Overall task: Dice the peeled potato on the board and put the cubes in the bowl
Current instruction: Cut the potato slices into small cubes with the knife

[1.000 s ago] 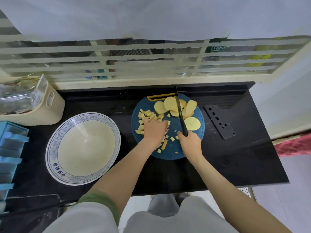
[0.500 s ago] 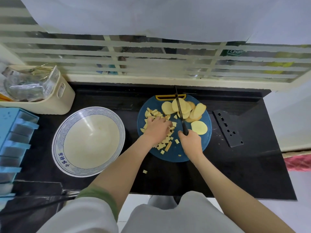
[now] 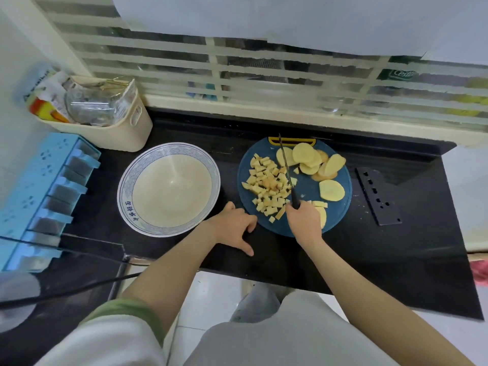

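Note:
A round dark-blue cutting board [image 3: 335, 210] lies on the black counter. On its left half is a pile of potato cubes [image 3: 266, 186]. Round potato slices [image 3: 309, 159] are stacked at the back, with a single slice [image 3: 331, 190] at the right. My right hand [image 3: 303, 220] grips the handle of a black knife [image 3: 287, 173]. Its blade lies along the right side of the cube pile. A few potato strips [image 3: 320, 204] sit beside that hand. My left hand [image 3: 232, 228] rests on the counter between the board and the bowl [image 3: 124, 191], which holds nothing.
A perforated black metal plate [image 3: 377, 196] lies right of the board. A cream basket [image 3: 111, 130] of packets stands at the back left and a blue rack [image 3: 45, 180] at the far left. A black cable [image 3: 79, 289] crosses below the counter's front edge.
My left hand has left the cube pile and moved down-left onto the counter beside the board. The right hand has kept hold of the knife on the board. A cube had dropped onto the counter.

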